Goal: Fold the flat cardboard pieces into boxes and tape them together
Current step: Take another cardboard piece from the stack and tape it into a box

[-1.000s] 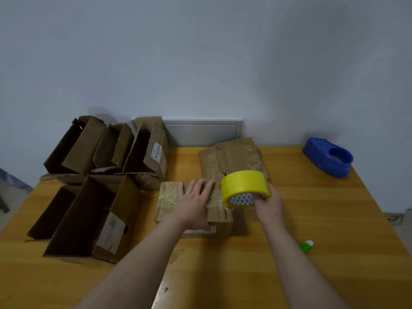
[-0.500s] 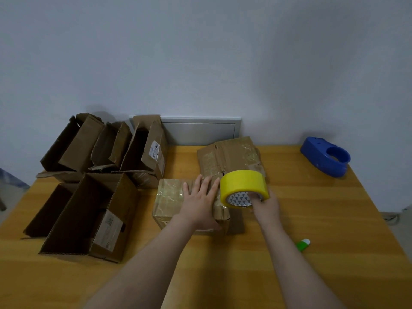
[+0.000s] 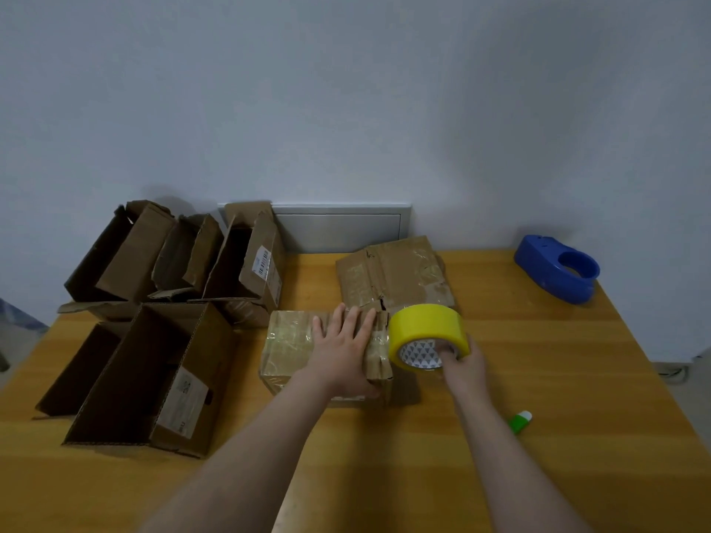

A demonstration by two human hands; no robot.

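A small closed cardboard box (image 3: 286, 348), shiny with tape, sits at the table's middle. My left hand (image 3: 344, 350) lies flat on its top, fingers straight and spread. Right beside the box's right end, my right hand (image 3: 461, 365) holds a yellow tape roll (image 3: 425, 332) with fingers hooked into its core. Behind them a flattened, taped cardboard piece (image 3: 396, 273) lies on the table.
Several open folded boxes (image 3: 154, 375) crowd the table's left side, with more (image 3: 246, 263) at the back left. A blue tape dispenser (image 3: 558, 269) stands at the back right. A small green and white object (image 3: 520, 421) lies near my right forearm. Wooden table (image 3: 558, 378).
My left hand slid a little to the right along the box top. The tape roll stays at the box's right end, shifted only slightly.
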